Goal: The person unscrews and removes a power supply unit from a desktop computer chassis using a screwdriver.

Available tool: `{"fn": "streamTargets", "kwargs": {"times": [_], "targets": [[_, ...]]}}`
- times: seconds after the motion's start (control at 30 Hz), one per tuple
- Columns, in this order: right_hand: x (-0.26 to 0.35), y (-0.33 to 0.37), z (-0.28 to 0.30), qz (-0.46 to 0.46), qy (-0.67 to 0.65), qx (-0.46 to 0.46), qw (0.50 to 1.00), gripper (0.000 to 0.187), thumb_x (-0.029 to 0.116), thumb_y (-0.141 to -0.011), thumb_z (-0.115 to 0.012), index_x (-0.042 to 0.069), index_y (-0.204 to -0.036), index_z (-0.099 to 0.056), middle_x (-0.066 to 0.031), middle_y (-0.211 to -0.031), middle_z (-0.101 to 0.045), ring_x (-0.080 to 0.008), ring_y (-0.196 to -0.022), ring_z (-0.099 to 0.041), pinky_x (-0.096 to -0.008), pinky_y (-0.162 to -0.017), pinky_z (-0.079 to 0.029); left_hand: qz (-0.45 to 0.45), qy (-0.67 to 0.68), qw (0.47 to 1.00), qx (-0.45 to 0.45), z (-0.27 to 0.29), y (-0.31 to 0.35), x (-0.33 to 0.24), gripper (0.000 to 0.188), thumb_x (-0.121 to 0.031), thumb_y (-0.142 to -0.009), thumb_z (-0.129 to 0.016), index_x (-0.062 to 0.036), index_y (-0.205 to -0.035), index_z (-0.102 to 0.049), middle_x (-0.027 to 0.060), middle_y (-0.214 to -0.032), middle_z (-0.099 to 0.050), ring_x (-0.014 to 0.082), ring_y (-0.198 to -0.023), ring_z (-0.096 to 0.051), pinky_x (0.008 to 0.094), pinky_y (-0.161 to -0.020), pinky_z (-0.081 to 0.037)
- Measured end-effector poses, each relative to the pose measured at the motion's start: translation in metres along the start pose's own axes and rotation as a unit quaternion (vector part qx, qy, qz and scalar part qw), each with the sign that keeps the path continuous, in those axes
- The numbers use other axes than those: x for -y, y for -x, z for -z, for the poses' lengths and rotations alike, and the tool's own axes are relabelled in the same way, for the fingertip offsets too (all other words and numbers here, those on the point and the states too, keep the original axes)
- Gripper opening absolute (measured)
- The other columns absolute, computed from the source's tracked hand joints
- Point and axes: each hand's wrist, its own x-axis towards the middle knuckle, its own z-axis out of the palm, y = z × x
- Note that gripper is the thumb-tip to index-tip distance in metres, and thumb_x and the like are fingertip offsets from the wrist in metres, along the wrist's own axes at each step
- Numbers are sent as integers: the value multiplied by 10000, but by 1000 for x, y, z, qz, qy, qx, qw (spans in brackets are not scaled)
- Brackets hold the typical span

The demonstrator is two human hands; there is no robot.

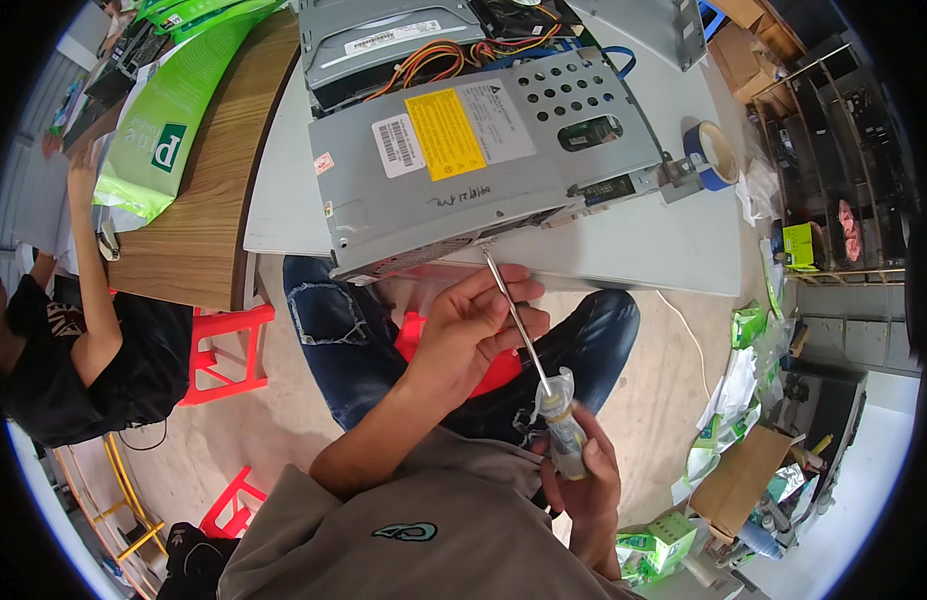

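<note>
A grey metal computer case point(544, 150), its side opened, lies on the white table. A yellow-and-white label covers part of its flat panel. My right hand point(589, 470) grips the handle of a screwdriver point(524, 340), and clear plastic is wrapped around that handle. The long shaft slants up and left, its tip at the case's near edge. Farther up the shaft, my left hand point(474, 325) holds it between thumb and curled fingers, just below the case. Whether the tip sits in a screw is too small to tell.
Coloured cables point(434, 65) lie in the case's far part. A blue tape roll point(712, 155) stands on the white table point(674, 245) to the right. At left, a person in black point(104, 350) sits by a wooden table point(199, 245) with a green bag point(169, 130). Red stools point(229, 355) stand below.
</note>
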Motion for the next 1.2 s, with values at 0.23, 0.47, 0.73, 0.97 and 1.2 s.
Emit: {"fn": "streamTargets", "kwargs": {"times": [0.23,0.47,0.73,0.97,1.2], "targets": [[-24,-8,1,362,684,-114,623,589,-103,-777,-707,6,-1319,-503,-146,-1099,-610,-198,-787,-644,-262,-680,-520,17,-52,998,-44,-9,3,-6,335,-115,-960,-634,8,-1264,-565,75,-1034,-668,211,-960,-681,372,-858,-584],[-21,-2,-2,93,-21,-66,993,685,275,-882,-698,33,-1434,-372,-202,-1116,-579,-240,-736,-638,-270,-541,-491,-14,-60,998,-28,12,-2,7,310,-114,-952,-653,-4,-1237,-605,71,-990,-677,172,-877,-672,322,-817,-580],[-34,-2,4,256,442,-137,849,585,-178,-790,-643,-4,-1318,-463,-165,-1222,-573,-179,-937,-637,-264,-685,-526,-6,-64,997,-42,-9,3,-6,290,-174,-983,-616,14,-1203,-594,116,-1048,-675,231,-984,-691,385,-876,-586],[-33,0,3,184,291,-108,933,565,101,-877,-691,14,-1375,-438,-164,-1246,-565,-236,-1092,-614,-313,-894,-513,-28,-105,993,-52,5,-1,-3,242,-189,-964,-650,9,-1103,-630,67,-958,-648,191,-864,-662,365,-808,-590],[-29,-10,16,20,-58,-14,998,710,267,-880,-692,35,-1461,-357,-220,-1207,-584,-272,-989,-627,-356,-836,-532,-57,-72,995,-50,3,-2,4,293,-186,-997,-598,25,-1199,-626,80,-976,-672,196,-870,-688,327,-789,-578]]}}
